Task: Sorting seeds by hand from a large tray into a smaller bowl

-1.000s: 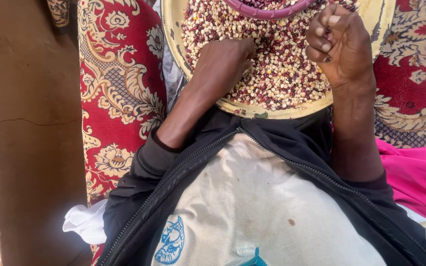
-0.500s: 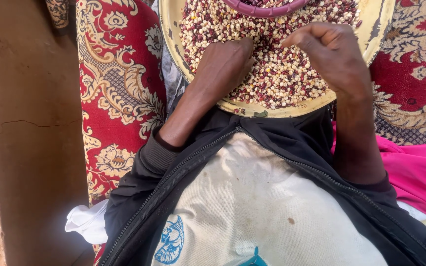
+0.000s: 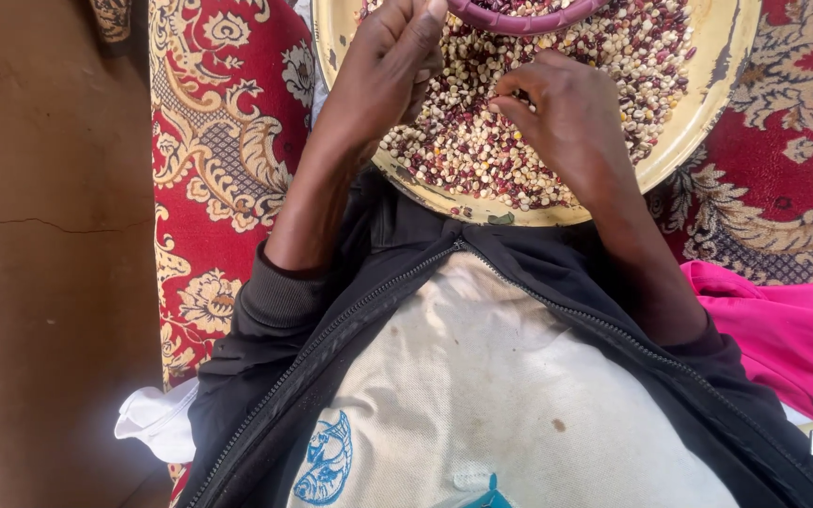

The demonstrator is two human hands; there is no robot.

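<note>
A round yellow tray (image 3: pixel 708 122) rests on my lap, covered with mixed pale and dark red kernels (image 3: pixel 463 150). My left hand (image 3: pixel 383 71) is lifted over the tray's left side, thumb and fingers pinched together near the top edge; what they hold is too small to tell. My right hand (image 3: pixel 566 118) lies on the kernels in the tray's middle, fingertips pinched on a few kernels. A purple bowl (image 3: pixel 519 14) with dark kernels sits at the tray's far side, cut off by the frame.
A red and gold patterned cloth (image 3: pixel 218 169) lies under the tray on both sides. Pink fabric (image 3: pixel 773 329) is at the right. A brown earthen wall or floor (image 3: pixel 49 254) fills the left. White cloth (image 3: pixel 157 423) shows at lower left.
My left hand has lifted off the kernels and pinched shut near the purple bowl. My right hand has come down from the air and now picks at kernels.
</note>
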